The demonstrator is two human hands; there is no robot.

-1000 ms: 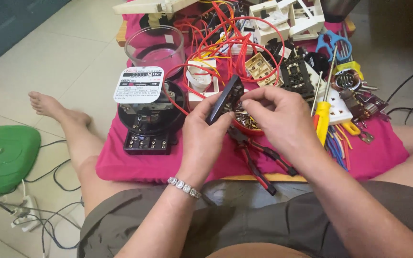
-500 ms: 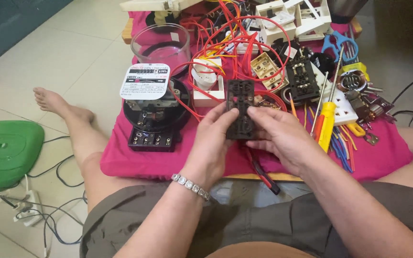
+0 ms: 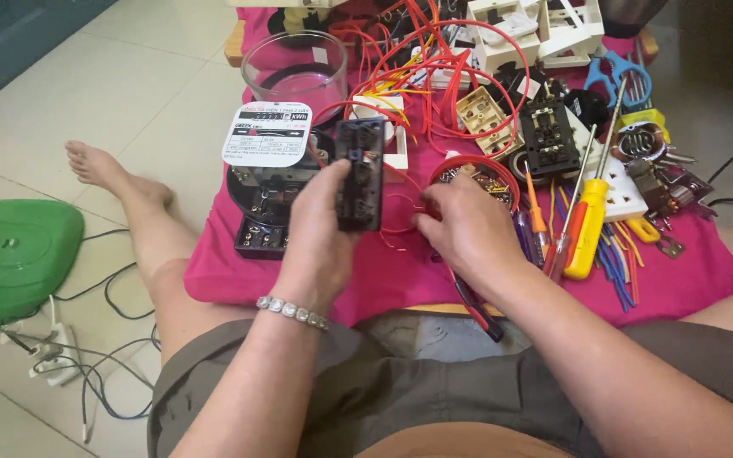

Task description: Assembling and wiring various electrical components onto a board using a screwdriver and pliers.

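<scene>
Two hands work over the pink cloth (image 3: 239, 280): the left hand (image 3: 320, 246) grips a black switch block (image 3: 360, 174) upright, face turned for inspection, while the right hand (image 3: 464, 229), fingers curled loosely and holding nothing, rests right of the block beside a red-rimmed dish (image 3: 477, 174).

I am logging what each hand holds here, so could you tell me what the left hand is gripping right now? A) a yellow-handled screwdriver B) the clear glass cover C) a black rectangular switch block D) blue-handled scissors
C: the left hand is closed around the black rectangular switch block, held upright above the pink cloth, while the yellow-handled screwdriver lies untouched on the cloth.
</scene>
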